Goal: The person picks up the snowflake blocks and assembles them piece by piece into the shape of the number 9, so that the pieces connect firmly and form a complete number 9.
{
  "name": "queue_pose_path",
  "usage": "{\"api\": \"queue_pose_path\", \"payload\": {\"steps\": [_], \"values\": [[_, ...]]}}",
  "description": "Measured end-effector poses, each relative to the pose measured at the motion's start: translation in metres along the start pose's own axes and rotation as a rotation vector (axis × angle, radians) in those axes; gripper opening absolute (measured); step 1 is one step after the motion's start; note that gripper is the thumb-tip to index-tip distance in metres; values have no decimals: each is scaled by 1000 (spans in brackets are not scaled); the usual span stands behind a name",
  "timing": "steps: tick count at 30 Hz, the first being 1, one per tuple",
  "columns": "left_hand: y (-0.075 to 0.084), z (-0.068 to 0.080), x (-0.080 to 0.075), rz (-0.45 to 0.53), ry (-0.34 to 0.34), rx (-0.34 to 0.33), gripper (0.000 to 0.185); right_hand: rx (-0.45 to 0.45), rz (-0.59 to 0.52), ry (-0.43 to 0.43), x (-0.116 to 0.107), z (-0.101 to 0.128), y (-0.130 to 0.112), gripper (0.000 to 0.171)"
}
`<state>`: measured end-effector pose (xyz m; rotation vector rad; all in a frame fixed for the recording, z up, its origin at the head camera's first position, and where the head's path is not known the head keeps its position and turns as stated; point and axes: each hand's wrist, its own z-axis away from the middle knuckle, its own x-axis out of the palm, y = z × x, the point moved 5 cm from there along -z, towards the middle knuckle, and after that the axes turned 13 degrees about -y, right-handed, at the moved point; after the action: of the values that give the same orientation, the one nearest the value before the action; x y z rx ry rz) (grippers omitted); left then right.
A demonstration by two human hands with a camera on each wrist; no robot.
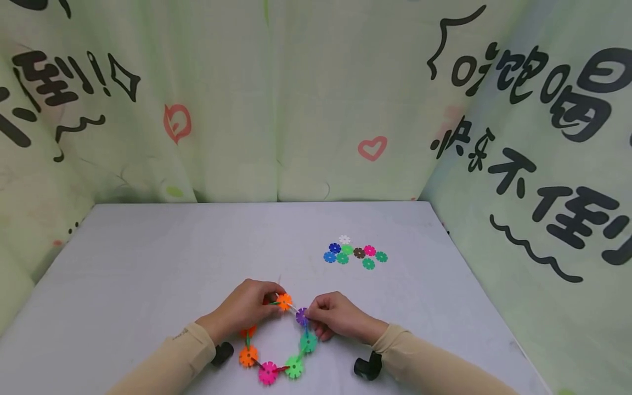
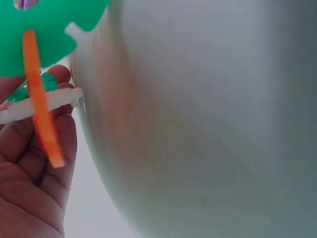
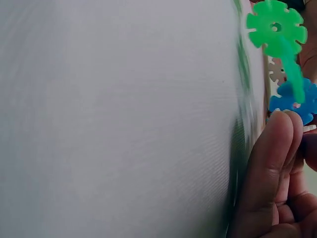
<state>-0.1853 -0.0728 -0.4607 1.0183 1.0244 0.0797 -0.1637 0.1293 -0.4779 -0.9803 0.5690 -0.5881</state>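
Head view, with both wrist views. Chain of interlocked plastic snowflake discs (image 1: 276, 343) lying as an open loop on the grey tabletop (image 1: 148, 263), near its front edge, between the two forearms. Left hand (image 1: 244, 310) with fingers curled in a pinching grip on the orange snowflake disc (image 1: 284, 301) at one end of the chain; right hand (image 1: 333, 318) likewise pinching the purple snowflake disc (image 1: 302, 316) at the other end. A thin white piece seen between these two discs; whether fully seated, impossible to tell. Left wrist view: fingers (image 2: 34, 163) curled round an orange disc seen edge-on and a white one. Right wrist view: fingertips (image 3: 277, 148) just beside a blue disc and a green one.

Progress, as judged: loop nearly closed, with orange, pink and green discs already joined along the lower arc; closing link at the top in hand. Loose cluster of spare snowflake discs (image 1: 355, 253) lying well apart toward the back right, not yet used.
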Motion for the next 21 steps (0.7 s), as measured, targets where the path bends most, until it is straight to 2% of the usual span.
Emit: {"api": "queue_pose_path", "payload": {"steps": [7, 13, 21], "values": [[1, -1, 0, 0, -7, 6, 29, -15, -41, -6, 1, 0, 0, 18], [-3, -1, 1, 19, 0, -4, 29, -1, -69, 22, 2, -3, 2, 18], [-2, -1, 1, -18, 14, -8, 31, -7, -88, 26, 1, -6, 2, 18]]}}
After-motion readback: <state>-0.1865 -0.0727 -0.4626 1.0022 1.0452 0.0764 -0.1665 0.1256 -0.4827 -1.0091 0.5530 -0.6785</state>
